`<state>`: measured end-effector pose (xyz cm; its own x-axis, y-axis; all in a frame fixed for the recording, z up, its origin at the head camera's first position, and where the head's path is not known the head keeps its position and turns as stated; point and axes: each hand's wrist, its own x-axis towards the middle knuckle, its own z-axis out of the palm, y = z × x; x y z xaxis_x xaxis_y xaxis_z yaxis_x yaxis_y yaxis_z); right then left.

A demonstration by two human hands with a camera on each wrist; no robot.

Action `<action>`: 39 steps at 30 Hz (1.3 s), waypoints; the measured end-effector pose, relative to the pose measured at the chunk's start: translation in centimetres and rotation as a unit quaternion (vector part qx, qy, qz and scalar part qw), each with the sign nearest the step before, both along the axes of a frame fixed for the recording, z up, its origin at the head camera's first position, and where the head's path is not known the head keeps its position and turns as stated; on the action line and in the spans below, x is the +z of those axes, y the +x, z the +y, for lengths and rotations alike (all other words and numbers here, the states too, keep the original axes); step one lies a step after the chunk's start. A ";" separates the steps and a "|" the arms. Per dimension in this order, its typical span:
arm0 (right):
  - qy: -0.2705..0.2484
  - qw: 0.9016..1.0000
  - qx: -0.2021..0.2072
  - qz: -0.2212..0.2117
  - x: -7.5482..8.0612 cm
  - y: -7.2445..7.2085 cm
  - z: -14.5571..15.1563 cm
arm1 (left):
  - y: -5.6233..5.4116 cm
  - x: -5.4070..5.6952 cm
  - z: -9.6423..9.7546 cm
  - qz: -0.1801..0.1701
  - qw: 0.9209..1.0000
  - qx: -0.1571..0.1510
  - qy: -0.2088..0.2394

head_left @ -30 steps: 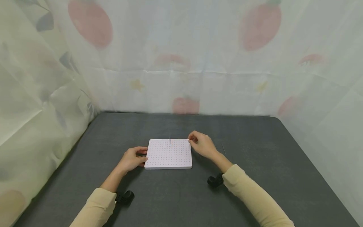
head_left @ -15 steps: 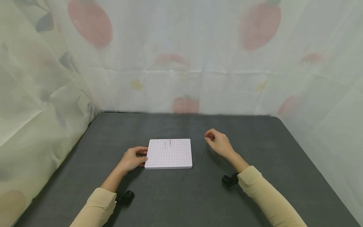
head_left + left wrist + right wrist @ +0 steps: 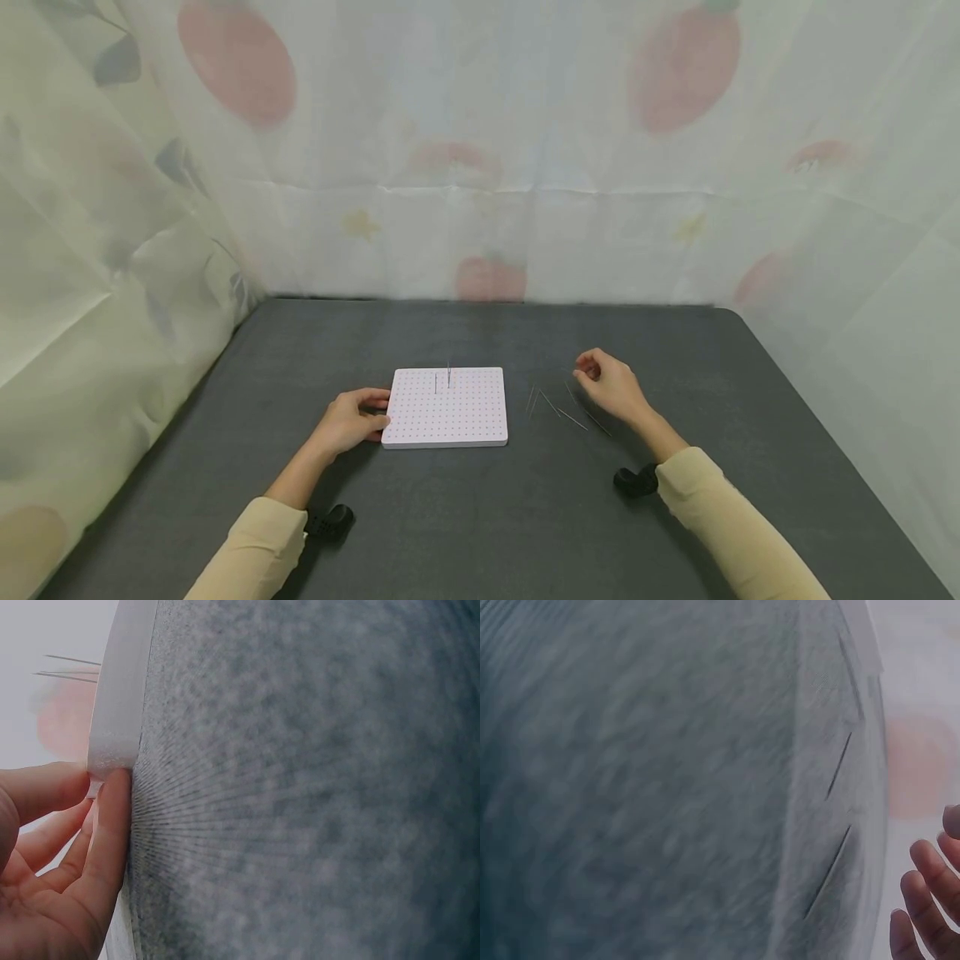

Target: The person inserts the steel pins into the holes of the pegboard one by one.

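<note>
A white pegboard (image 3: 450,425) with a grid of small holes lies on the dark table. My left hand (image 3: 347,422) holds its left edge, and in the left wrist view the thumb (image 3: 52,791) and fingers pinch its corner. Thin metal pins (image 3: 436,383) stand upright near the board's back edge. To the right of the board my right hand (image 3: 613,390) hovers with loosely curled fingers and nothing visible in them. Several loose thin pins (image 3: 573,418) lie on the table, between the board and this hand; in the right wrist view one pin (image 3: 828,871) lies beside the fingers.
The dark grey table (image 3: 465,533) reaches back to a white curtain (image 3: 562,242) printed with fruit. Another curtain (image 3: 90,333) hangs along the left side. A black wrist device (image 3: 636,481) sits beneath the right sleeve, and a similar one (image 3: 330,522) beneath the left.
My right hand has moved from the board's back right corner rightward, past the loose pins, uncovering them. The left hand and the board have stayed in place.
</note>
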<state>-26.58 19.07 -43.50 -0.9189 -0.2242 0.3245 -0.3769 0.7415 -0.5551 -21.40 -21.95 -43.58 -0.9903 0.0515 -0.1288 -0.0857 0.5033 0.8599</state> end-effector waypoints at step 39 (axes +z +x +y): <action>0.090 0.993 0.010 -0.070 -1.2 -0.1 2.6 | 0.1 -0.1 0.0 -0.001 1.000 0.003 0.003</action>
<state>-26.65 21.62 -44.75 -0.9469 -0.2864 0.1463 -0.3214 0.8262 -0.4627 -21.31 -21.96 -43.63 -0.9903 0.0456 -0.1313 -0.0916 0.4968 0.8630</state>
